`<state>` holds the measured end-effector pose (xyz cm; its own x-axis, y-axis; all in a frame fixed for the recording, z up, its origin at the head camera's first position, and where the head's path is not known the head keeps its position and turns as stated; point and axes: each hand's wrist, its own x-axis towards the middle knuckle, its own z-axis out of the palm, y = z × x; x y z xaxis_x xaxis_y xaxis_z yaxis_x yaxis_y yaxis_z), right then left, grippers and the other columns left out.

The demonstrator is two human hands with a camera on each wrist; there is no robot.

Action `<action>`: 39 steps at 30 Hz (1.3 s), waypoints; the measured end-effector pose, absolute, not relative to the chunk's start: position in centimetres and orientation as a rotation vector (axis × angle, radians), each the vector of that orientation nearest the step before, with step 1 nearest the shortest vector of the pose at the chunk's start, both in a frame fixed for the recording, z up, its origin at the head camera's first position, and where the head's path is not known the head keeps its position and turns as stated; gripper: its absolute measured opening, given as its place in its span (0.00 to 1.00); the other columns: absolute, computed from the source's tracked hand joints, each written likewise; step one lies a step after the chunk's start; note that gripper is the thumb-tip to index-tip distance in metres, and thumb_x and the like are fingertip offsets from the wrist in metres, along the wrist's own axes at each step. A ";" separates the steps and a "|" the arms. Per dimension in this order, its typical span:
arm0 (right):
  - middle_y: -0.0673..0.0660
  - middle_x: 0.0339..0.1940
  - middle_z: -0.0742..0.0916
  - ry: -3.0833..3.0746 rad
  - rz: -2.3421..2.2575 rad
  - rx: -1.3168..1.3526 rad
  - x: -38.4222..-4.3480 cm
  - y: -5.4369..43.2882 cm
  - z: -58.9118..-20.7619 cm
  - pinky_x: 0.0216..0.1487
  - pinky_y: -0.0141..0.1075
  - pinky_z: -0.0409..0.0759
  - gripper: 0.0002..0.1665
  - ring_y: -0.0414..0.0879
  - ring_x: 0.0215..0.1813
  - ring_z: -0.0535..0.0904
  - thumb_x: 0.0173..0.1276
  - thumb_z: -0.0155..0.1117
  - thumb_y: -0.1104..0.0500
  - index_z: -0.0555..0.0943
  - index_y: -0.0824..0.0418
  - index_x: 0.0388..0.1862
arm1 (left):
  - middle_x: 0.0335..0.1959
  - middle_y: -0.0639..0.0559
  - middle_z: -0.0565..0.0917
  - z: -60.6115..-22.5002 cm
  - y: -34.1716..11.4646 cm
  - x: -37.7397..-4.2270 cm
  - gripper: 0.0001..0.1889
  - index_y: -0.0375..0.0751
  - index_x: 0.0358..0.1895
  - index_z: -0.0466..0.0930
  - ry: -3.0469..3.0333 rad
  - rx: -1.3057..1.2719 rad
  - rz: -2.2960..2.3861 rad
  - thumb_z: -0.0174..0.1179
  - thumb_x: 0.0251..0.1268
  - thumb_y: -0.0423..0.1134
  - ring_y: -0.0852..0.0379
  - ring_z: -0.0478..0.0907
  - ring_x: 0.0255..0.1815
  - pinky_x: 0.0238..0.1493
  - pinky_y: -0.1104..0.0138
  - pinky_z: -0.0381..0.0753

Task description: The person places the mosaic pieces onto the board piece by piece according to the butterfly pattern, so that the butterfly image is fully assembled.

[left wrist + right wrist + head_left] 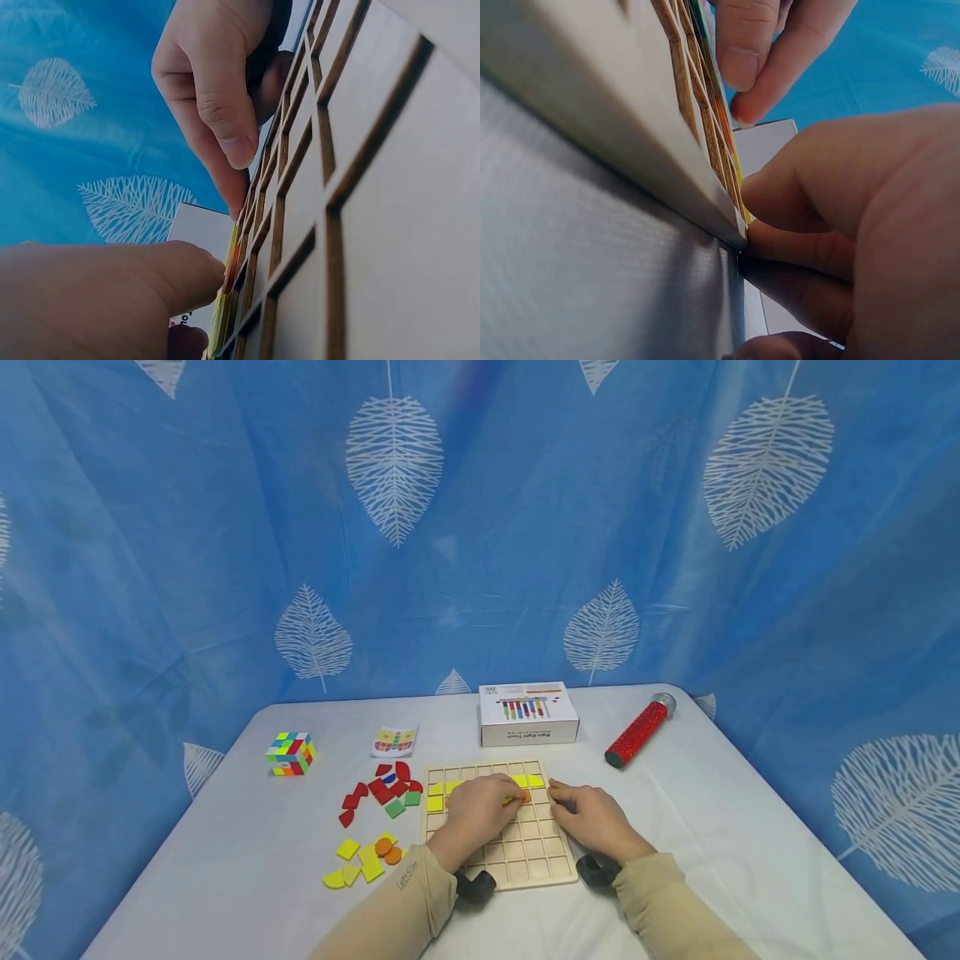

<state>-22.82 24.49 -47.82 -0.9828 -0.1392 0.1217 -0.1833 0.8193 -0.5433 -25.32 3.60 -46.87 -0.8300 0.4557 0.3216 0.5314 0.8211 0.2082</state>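
A wooden grid board (536, 849) lies on the table with yellow pieces (435, 803) along its far rows. My left hand (480, 810) reaches over it, fingertips bent together at an orange round piece (526, 797) in the right part of the grid. In the left wrist view, the thumb meets that orange piece (232, 268) at the board's surface. At the board's right edge, my right hand (597, 820) grips the rim; in the right wrist view, its thumb and fingers close round the board's corner (735, 229). The left hand partly covers the grid's middle.
Left of the board lie loose red pieces (380, 791), green pieces (395, 808), yellow pieces (371, 868) and orange discs (383, 847). A pattern card (394, 742), a puzzle cube (291, 753), a white box (529, 732) and a red microphone (640, 732) stand or lie farther back.
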 end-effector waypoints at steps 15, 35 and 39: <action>0.52 0.69 0.83 -2.930 0.921 0.268 -23.7 23.3 -47.9 0.71 0.57 0.71 0.24 0.59 0.72 0.76 0.71 0.66 0.55 0.84 0.61 0.63 | 0.51 0.57 0.89 -42.1 -3.9 -24.7 0.10 0.56 0.48 0.92 -2.788 -0.441 -0.801 0.69 0.67 0.47 0.59 0.81 0.31 0.24 0.69 0.74; 0.53 0.69 0.82 -2.959 0.924 0.226 -23.1 23.9 -47.5 0.70 0.57 0.72 0.23 0.60 0.72 0.75 0.72 0.65 0.55 0.83 0.60 0.64 | 0.26 0.52 0.78 -43.7 -20.0 -21.4 0.21 0.45 0.37 0.82 -3.329 -0.077 -0.779 0.81 0.46 0.51 0.54 0.74 0.30 0.33 0.63 0.74; 0.54 0.69 0.82 -2.948 0.925 0.213 -22.8 24.3 -47.8 0.70 0.58 0.71 0.23 0.60 0.73 0.75 0.72 0.65 0.55 0.84 0.60 0.64 | 0.27 0.53 0.79 -43.5 -19.8 -21.4 0.20 0.44 0.40 0.82 -3.332 -0.084 -0.796 0.80 0.49 0.49 0.55 0.74 0.30 0.34 0.62 0.76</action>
<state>-22.80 24.34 -47.81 -0.9895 -0.1176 0.0837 -0.1444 0.8123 -0.5650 -21.42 -19.81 -43.51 -0.9584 0.1123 -0.2625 -0.0185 0.8931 0.4495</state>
